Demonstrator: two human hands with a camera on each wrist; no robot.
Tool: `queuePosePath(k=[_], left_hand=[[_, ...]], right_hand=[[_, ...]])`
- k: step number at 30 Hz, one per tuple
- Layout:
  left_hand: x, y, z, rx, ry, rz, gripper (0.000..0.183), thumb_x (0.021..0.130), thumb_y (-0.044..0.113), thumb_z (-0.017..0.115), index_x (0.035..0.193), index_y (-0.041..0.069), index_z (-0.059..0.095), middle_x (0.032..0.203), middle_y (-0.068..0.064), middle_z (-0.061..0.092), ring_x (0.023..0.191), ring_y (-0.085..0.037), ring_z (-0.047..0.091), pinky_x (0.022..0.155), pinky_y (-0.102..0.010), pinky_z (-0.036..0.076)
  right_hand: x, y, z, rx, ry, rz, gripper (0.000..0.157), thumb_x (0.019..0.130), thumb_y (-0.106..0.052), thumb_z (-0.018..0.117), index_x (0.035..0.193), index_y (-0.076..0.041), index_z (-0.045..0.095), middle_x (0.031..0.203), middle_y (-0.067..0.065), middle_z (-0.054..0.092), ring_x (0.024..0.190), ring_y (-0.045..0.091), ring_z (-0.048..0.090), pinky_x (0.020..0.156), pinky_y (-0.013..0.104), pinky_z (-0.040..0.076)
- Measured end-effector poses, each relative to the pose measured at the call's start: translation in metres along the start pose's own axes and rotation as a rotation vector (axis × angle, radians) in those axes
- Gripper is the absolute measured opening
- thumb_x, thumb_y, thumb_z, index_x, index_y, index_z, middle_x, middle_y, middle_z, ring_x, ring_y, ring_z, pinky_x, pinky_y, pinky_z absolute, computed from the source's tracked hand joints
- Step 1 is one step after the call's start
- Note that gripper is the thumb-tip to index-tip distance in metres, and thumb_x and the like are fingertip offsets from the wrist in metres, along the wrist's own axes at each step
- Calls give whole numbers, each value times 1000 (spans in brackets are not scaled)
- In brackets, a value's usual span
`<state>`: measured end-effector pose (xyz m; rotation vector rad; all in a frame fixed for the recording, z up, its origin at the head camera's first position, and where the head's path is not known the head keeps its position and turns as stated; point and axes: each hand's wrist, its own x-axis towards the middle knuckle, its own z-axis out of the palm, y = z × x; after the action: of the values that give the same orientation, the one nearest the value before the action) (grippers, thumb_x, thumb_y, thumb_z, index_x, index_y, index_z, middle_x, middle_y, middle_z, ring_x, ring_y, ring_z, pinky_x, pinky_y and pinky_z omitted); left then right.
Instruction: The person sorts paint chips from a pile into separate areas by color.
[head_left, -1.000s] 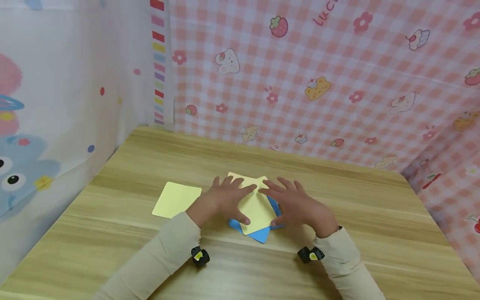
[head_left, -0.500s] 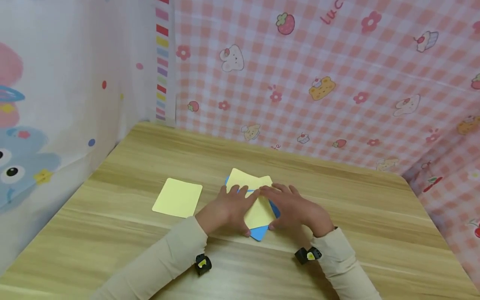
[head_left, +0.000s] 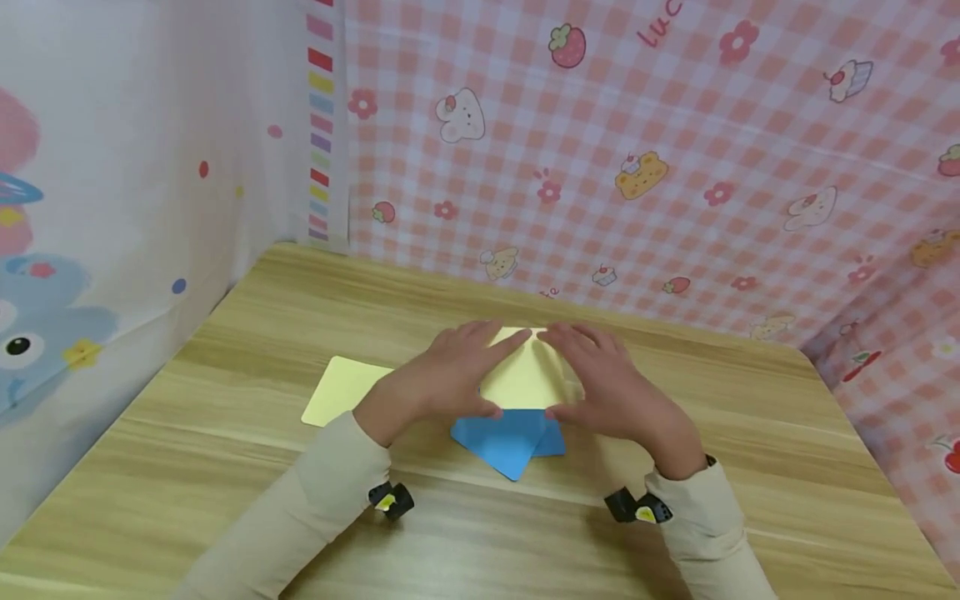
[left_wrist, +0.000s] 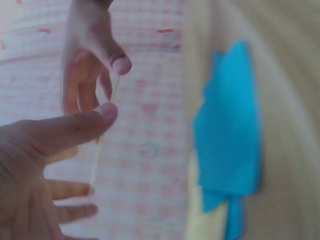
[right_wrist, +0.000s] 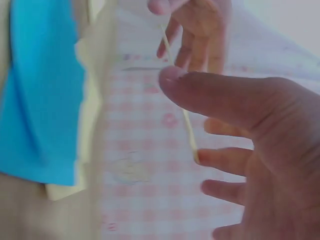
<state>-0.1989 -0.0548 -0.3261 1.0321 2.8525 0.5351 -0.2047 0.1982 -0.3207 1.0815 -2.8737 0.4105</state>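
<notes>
The yellow cards [head_left: 522,379] and blue cards [head_left: 498,437] look like smooth, dull paper, the table [head_left: 480,533] like smooth, slightly shiny wood, and the checked wall cover [head_left: 585,108] and sleeves [head_left: 322,492] like wrinkly cloth.

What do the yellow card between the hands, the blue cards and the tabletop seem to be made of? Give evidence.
Yellow card: probably matte paper or cardboard; seen edge-on in the wrist views, it is thin yet nearly straight.
Blue cards: perhaps the same, smooth and evenly coloured; any coating is unclear.
Tabletop: wood or wood-look laminate, given the streaky grain and faint sheen.
</notes>
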Motion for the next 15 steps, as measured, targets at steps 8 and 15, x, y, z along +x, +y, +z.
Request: queuePosePath(k=[8,15], left_hand=[[-23,-5,-39,-27,222,227,98,82,29,87,158,3,30,163,-17,29,151,-32,27,118,-51,29],[-47,-19,-54,-53,193,220,101,80,24,88,158,0,29,164,-15,29,150,-31,29,118,-48,29]], right_hand=[[-11,-30,-17,-144,291,-122,95,75,-34,91,153,-11,41,153,20,40,140,43,32,109,77,15],[2,-54,-10,-161,349,-185,92,76,-38,89,150,-10,43,149,22,44,137,43,35,109,75,16]])
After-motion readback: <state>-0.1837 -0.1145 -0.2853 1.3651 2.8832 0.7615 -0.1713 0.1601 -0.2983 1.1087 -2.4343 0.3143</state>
